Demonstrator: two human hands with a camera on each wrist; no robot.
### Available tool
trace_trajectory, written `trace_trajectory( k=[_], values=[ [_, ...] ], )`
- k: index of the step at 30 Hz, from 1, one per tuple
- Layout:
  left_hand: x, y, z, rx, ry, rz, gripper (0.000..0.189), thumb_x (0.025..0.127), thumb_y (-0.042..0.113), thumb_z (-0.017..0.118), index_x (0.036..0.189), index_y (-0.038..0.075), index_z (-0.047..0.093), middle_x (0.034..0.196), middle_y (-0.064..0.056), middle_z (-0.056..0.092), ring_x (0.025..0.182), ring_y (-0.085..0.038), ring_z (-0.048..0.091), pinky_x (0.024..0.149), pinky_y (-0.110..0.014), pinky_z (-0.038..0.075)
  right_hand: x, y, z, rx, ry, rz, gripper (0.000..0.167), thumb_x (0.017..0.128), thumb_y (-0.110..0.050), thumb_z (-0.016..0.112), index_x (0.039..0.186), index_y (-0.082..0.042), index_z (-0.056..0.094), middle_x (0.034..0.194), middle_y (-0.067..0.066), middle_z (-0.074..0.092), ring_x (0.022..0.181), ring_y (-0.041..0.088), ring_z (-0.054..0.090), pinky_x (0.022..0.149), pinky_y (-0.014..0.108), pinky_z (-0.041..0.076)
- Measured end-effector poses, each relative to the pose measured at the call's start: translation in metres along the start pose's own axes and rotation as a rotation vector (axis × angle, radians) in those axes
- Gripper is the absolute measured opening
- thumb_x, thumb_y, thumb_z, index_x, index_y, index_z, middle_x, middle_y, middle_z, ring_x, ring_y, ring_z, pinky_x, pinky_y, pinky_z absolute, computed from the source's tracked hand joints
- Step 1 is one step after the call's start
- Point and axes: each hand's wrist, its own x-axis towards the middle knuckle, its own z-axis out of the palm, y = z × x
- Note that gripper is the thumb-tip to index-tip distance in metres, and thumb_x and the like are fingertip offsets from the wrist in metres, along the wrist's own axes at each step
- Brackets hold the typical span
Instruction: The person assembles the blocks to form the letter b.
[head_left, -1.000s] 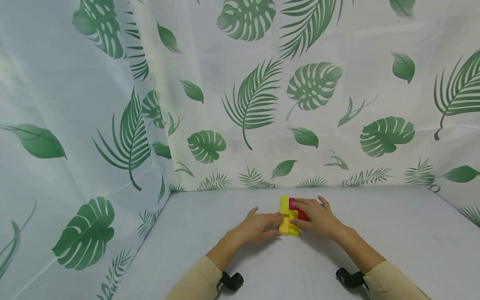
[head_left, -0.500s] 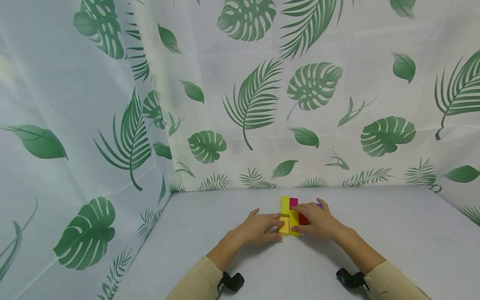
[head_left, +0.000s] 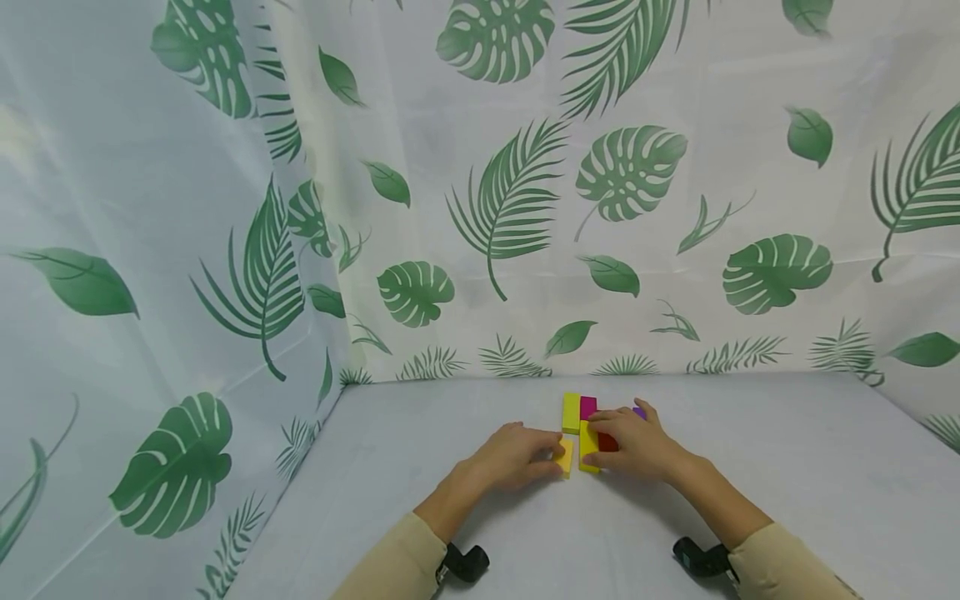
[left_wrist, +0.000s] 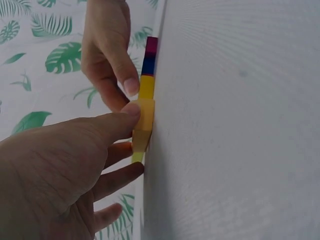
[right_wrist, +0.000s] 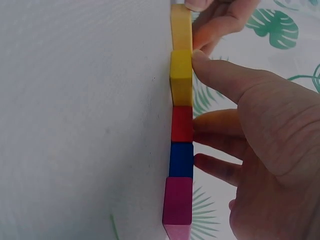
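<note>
My left hand (head_left: 512, 457) pinches a pale orange-yellow block (head_left: 566, 459) by its left side, the thumb on its top edge in the left wrist view. A small gap separates this block from a bright yellow block (head_left: 587, 442) on its right. My right hand (head_left: 639, 443) rests over the cluster; its thumb touches the bright yellow block and its other fingertips meet the red block (right_wrist: 182, 123) and blue block (right_wrist: 181, 159). Behind stand a lemon-yellow block (head_left: 572, 412) and a magenta block (head_left: 588, 407). Most of the purple block (head_left: 639, 412) is hidden behind the right hand.
A pale cloth-covered table (head_left: 420, 417) lies under the blocks. A white leaf-print curtain (head_left: 525, 317) hangs at the back and left. Black wrist cameras, such as the left camera (head_left: 467, 564), sit at both cuffs.
My left hand has taken hold of the pale orange-yellow block and drawn it slightly towards me and left, parting it from its neighbours. The right hand has shifted a little, uncovering more of the magenta block.
</note>
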Motion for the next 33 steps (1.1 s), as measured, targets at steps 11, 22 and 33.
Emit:
trace_trajectory(
  k=[11,22,33],
  values=[
    [0.003,-0.002,0.004,-0.021,-0.004,-0.017,0.032,0.099,0.039,0.072,0.126,0.023,0.073,0.134,0.010,0.071,0.124,-0.007,0.066,0.111,-0.028,0.048,-0.001,0.001,-0.001,-0.001,0.011,-0.004,0.057,0.084,-0.050,0.082,0.124,-0.010,0.076,0.128,0.008,0.074,0.128,0.040,0.057,0.117,0.079,0.007],
    [-0.003,-0.004,-0.002,-0.059,-0.029,-0.061,0.032,0.098,0.040,0.072,0.125,0.023,0.073,0.131,0.011,0.072,0.124,-0.008,0.065,0.110,-0.027,0.050,0.001,-0.004,-0.004,0.001,-0.014,-0.020,0.055,0.081,-0.051,0.084,0.122,-0.015,0.078,0.121,0.003,0.077,0.125,0.038,0.058,0.117,0.079,0.008],
    [-0.014,-0.022,-0.007,-0.108,-0.065,-0.091,0.035,0.098,0.041,0.072,0.128,0.024,0.073,0.143,0.010,0.065,0.134,-0.009,0.060,0.114,-0.030,0.047,0.003,-0.006,-0.006,0.008,-0.079,-0.077,0.050,0.082,-0.047,0.085,0.116,-0.011,0.078,0.117,0.002,0.077,0.127,0.034,0.063,0.122,0.073,0.018]
  ],
)
